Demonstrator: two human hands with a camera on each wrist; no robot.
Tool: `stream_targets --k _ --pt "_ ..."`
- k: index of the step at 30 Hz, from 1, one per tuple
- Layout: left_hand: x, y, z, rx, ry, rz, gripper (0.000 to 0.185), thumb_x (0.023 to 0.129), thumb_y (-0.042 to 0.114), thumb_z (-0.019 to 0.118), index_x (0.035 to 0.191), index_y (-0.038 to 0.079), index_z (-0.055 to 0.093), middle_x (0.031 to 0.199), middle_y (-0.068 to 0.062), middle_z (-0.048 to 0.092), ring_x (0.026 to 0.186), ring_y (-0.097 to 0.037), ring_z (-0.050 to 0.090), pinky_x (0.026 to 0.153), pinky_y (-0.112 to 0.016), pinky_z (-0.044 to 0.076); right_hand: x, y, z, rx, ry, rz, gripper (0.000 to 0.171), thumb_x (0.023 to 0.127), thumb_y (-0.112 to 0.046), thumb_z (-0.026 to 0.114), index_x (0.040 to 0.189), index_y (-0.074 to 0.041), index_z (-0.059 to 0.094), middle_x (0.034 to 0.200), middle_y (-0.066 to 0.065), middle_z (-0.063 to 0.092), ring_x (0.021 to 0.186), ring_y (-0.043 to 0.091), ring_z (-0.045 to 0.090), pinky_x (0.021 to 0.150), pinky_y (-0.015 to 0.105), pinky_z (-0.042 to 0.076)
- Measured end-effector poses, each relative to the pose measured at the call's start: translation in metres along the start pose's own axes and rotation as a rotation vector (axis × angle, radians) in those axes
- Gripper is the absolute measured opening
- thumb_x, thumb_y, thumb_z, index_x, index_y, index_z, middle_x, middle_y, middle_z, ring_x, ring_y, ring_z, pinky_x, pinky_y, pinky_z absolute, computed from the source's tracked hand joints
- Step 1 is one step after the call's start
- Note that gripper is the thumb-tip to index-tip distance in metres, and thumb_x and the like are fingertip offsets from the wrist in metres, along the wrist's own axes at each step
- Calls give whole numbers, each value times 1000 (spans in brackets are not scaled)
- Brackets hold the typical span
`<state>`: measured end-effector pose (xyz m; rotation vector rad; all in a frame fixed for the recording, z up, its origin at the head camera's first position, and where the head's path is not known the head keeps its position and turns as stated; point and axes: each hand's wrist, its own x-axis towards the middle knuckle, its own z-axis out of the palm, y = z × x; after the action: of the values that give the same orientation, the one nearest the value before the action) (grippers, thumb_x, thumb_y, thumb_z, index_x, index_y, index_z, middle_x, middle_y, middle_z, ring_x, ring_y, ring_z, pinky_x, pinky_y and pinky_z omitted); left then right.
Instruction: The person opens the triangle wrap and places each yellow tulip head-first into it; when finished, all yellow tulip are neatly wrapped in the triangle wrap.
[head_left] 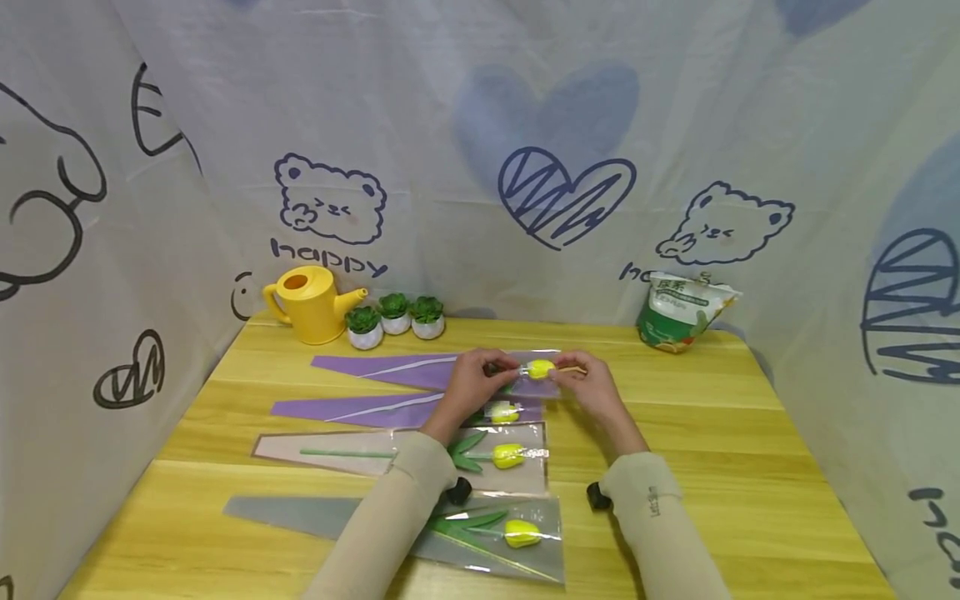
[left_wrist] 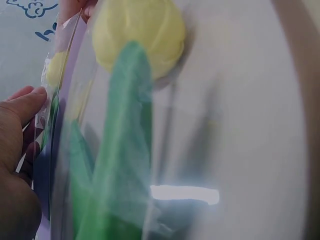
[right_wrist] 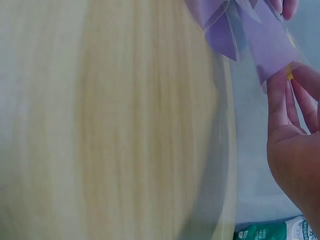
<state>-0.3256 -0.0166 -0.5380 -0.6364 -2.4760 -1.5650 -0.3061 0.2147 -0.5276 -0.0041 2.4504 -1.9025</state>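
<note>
Both hands are at the farthest purple flower sleeve (head_left: 405,369), which holds a yellow artificial tulip (head_left: 541,369). My left hand (head_left: 480,377) grips the sleeve just below the blossom, thumb and fingers on either side of it in the left wrist view. At the end beyond the blossom, my right hand (head_left: 591,385) pinches the sleeve's edge; the right wrist view shows thumb and fingertips meeting on the purple wrap (right_wrist: 272,45). A second purple sleeve (head_left: 360,407) with a tulip (head_left: 505,413) lies nearer, partly hidden by the left forearm.
Nearer still lie a pale pink sleeve (head_left: 337,442) and a grey sleeve (head_left: 300,512), each with a yellow tulip. Along the back stand a yellow watering can (head_left: 315,308), three small potted succulents (head_left: 395,312) and a green-and-white bag (head_left: 678,312). Printed curtains surround the wooden table (head_left: 720,442).
</note>
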Motion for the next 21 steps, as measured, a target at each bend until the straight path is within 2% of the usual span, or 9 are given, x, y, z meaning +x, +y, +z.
stream_targets --k 7,11,14,17,21 --pt "-1 0 0 1 8 13 13 89 18 83 101 14 82 99 -2 78 81 -11 62 71 -23 52 2 4 2 51 -65 -9 26 100 -2 66 124 7 67 119 18 65 93 10 72 82 22 59" --pt "-2 0 0 8 13 14 13 89 19 83 102 14 82 100 -3 77 84 -13 63 73 -24 53 1 3 3 79 -102 -15 27 103 1 58 127 10 65 124 23 66 93 9 71 85 21 58" --pt "-2 0 -1 19 23 23 14 89 18 84 102 14 82 100 -3 77 88 -16 65 76 -26 54 1 2 4 143 -130 1 30 105 4 49 132 14 60 129 26 62 94 9 72 89 24 59" --pt "-2 -1 -2 27 38 42 15 89 18 84 103 14 82 101 -3 78 93 -18 67 81 -30 54 2 1 5 239 -151 36 35 109 -1 41 137 16 54 133 30 59 96 13 75 92 28 59" --pt "-1 -4 -2 19 48 53 15 89 18 83 104 14 82 103 -3 79 97 -21 69 83 -34 57 1 -1 4 274 -174 62 43 114 -17 35 142 13 50 139 32 58 104 19 75 96 31 58"
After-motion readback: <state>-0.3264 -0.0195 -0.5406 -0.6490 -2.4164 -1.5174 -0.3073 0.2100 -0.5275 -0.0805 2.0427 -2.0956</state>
